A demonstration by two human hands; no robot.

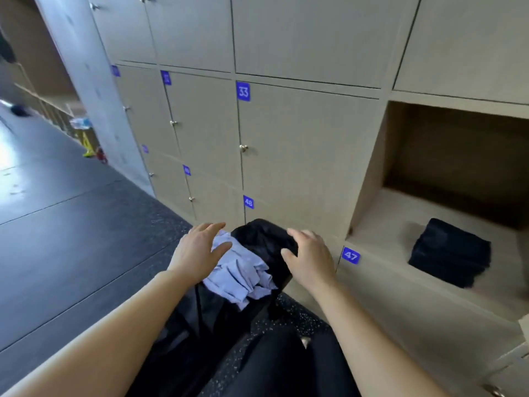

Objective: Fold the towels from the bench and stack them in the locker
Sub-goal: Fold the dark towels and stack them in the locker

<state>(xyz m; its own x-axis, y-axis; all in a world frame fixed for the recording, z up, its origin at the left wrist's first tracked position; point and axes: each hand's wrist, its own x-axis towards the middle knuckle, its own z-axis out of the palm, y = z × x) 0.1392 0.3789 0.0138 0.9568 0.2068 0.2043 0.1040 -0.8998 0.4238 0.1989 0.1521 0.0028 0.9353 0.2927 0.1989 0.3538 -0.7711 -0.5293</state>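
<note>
two bare hands reach forward over a heap of towels. the left hand [197, 252] is open, fingers straight and spread, thumb out; it grips nothing. directly beneath and just right of its fingers lies a crumpled light blue cloth towel [243, 273]. whether the palm touches the cloth cannot be told.

the right hand [310, 260] is open, fingers loosely curved and spread, thumb pointing inward. it holds nothing. just left of its thumb and fingertips sits a bunched black cloth towel [263, 239], which touches the light blue towel and lies between the two hands. contact between the right hand and the black cloth cannot be confirmed.

right of the right hand and beyond it, an open beige locker compartment [372, 173] holds one folded black towel [450, 253], lying flat on the compartment floor, well apart from both hands. a blue number plate reading 47 [350, 255] is just right of the right hand. a blue plate reading 48 [248, 202] is beyond the hands, on a closed door. left of the left hand is dark speckled flooring [86, 239].
</note>
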